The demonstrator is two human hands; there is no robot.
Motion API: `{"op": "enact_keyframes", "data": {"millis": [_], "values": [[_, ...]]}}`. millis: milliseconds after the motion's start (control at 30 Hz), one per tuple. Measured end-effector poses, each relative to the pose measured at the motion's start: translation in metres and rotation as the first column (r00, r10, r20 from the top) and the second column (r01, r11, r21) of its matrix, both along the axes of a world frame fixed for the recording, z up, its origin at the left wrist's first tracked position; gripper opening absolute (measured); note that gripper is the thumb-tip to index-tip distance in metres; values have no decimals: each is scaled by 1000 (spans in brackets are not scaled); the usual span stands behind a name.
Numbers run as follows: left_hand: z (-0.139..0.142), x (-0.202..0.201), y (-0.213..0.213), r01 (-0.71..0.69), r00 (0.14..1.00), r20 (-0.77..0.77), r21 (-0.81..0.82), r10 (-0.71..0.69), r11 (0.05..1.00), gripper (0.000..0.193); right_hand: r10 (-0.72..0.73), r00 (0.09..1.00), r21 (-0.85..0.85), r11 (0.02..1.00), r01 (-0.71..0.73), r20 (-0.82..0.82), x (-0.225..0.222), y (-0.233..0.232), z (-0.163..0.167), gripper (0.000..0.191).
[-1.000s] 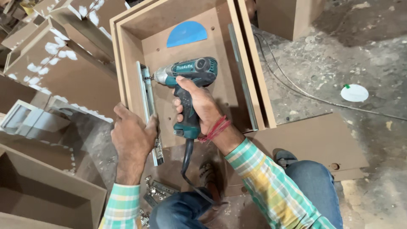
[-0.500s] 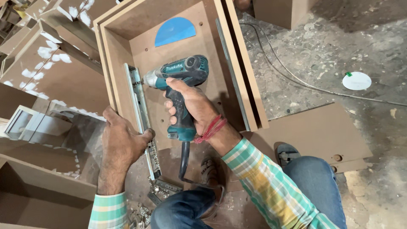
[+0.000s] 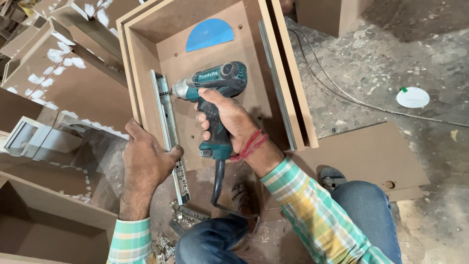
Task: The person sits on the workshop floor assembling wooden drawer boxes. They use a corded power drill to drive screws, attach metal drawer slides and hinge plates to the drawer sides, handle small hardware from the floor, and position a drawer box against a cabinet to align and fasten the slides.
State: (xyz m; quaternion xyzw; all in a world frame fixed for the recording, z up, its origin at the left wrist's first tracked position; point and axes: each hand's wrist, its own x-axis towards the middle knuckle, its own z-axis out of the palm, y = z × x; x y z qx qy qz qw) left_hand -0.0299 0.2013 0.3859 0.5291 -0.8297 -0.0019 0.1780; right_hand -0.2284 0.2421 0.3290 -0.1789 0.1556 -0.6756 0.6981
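My right hand (image 3: 229, 122) is wrapping fully around the grip of the teal corded driver (image 3: 215, 88), fingers closed tight, index finger lying near the trigger. The tool's nose is pointing away from my palm toward the left, its bit meeting the upper part of the metal drawer slide (image 3: 168, 127). Against half a second back, the driver is sitting in much the same spot on the rail, so I judge I am working one screw point rather than moving between holes.

My left hand (image 3: 144, 161) is clamping over the near left wall of the open fibreboard box (image 3: 146, 58), thumb pressing the slide flat against that wall just below the driver. A second ago this hand was sitting higher along the wall; it is now gripping lower. I read that as steadying the loose lower run of the rail while its top is being fastened.

The slide's lower end is sticking out past the box edge, just under my left thumb. A second slide (image 3: 276, 83) is lying along the far right wall, beyond my right wrist. A blue half-round patch (image 3: 210, 34) is showing on the box floor above the driver. Loose metal hinges (image 3: 188, 217) are lying on the floor near my left forearm. The driver's cord (image 3: 215, 188) is dropping from the grip toward my knee.
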Motion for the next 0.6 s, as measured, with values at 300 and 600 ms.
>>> {"op": "enact_keyframes", "data": {"millis": [300, 600], "values": [[-4, 4, 2, 69, 998, -3, -89, -70, 994, 96, 82, 993, 20, 997, -80, -86, -24, -16, 10, 37], [-5, 6, -1, 55, 998, 13, -76, -54, 996, 92, 107, 993, 36, 994, -106, -51, -26, -16, 11, 36]]}}
